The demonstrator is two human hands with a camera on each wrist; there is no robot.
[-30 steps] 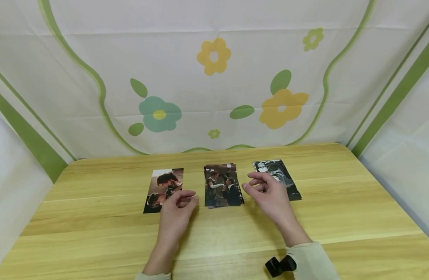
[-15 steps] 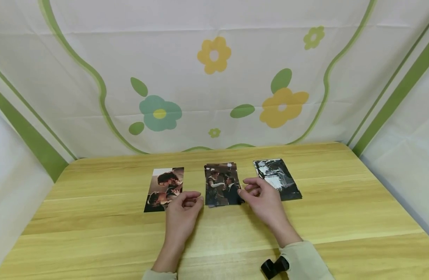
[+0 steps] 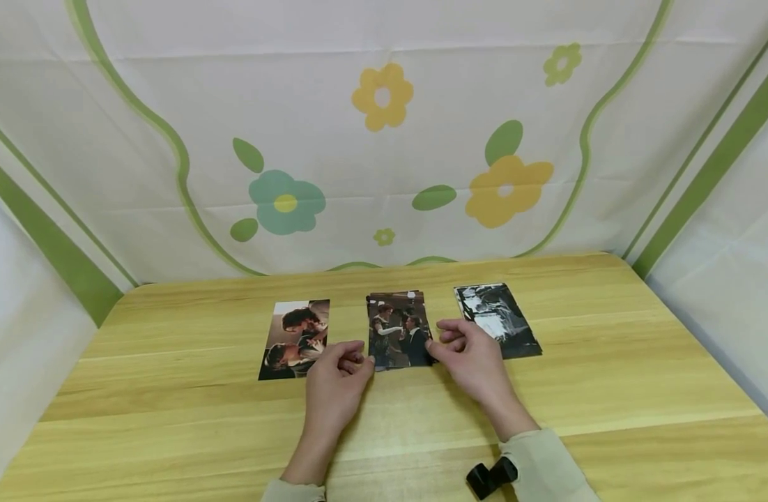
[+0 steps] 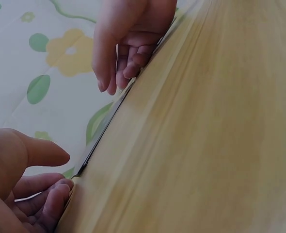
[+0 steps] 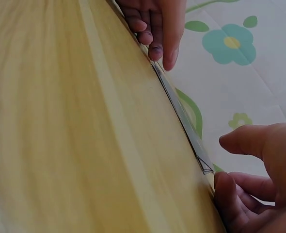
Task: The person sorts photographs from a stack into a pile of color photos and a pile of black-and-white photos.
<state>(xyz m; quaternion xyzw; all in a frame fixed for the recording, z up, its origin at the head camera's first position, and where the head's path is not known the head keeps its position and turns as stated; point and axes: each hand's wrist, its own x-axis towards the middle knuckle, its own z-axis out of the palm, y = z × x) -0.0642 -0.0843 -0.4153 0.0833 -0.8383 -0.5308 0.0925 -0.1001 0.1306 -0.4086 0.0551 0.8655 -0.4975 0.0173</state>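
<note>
Three sets of photo prints lie in a row on the table. The middle stack of photos, topped by a dark picture of people in formal dress, has slightly uneven edges. My left hand is at its near left corner, partly covering the left photo. At the stack's right edge is my right hand, overlapping the black-and-white photos in the head view. Both wrist views show the stack edge-on and flat, with loosely bent fingertips close to its ends. Each thumb stands apart from the fingers, above the stack's level.
The wooden table has rounded back corners. Behind it hangs a white cloth with flowers and green bands, and similar cloth closes in both sides. A black device sits by the right sleeve cuff.
My left hand has moved right, from over the left photo to the middle stack's near corner. My right hand has shifted left to that stack's right edge. The photos stay in place.
</note>
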